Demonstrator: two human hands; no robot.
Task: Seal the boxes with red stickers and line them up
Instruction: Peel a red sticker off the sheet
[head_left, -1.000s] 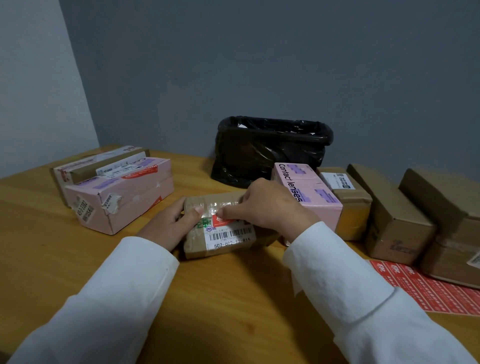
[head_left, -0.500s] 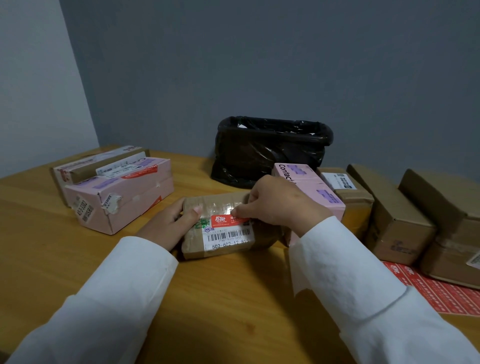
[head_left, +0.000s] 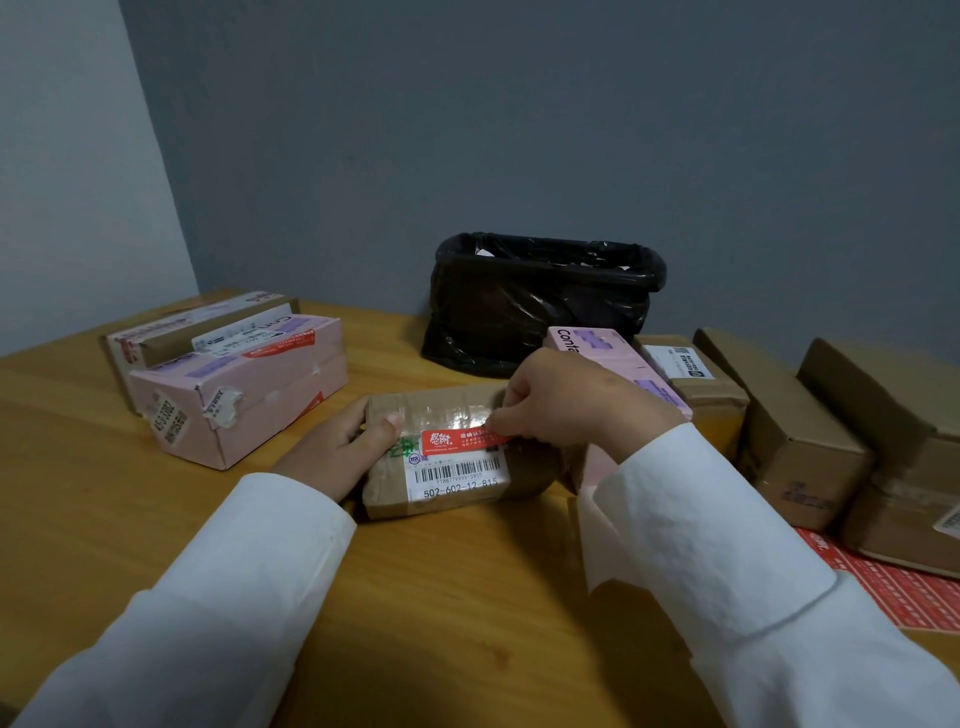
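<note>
A small brown taped box (head_left: 441, 410) with a white barcode label lies on the wooden table (head_left: 441, 597) in front of me. A red sticker (head_left: 457, 441) runs across its top, above the label. My left hand (head_left: 343, 447) grips the box's left end, thumb on top. My right hand (head_left: 576, 400) has curled fingers on the sticker's right end, pressing or pinching it at the box's right side. A sheet of red stickers (head_left: 904, 592) lies at the right, partly under a brown box.
A pink box with a red sticker (head_left: 239, 395) and a brown box (head_left: 171, 332) behind it sit at the left. A black bin bag (head_left: 540, 301) stands at the wall. A pink box (head_left: 623, 364) and several brown boxes (head_left: 800, 431) stand at the right.
My right hand has slid to the right along the box top, uncovering more of the red sticker. My left hand keeps hold of the box's left end.
</note>
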